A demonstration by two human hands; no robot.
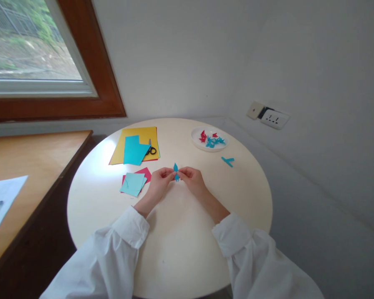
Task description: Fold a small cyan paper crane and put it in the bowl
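Note:
My left hand (pixel 160 179) and my right hand (pixel 190 177) meet over the middle of the round cream table (pixel 180 241). Both pinch a small folded blue paper piece (pixel 175 171) between their fingertips, one from each side. The piece stands upright, pointed at the top. Both sleeves are white. Just left of my left hand lies a small stack of light blue and red paper squares (pixel 134 182).
Yellow and teal sheets (pixel 134 146) lie at the table's far left with black scissors (pixel 151 150) on them. A white plate (pixel 209 139) holds red and blue folded pieces. A blue paper scrap (pixel 227 161) lies near it. A wooden desk (pixel 25 166) stands to the left.

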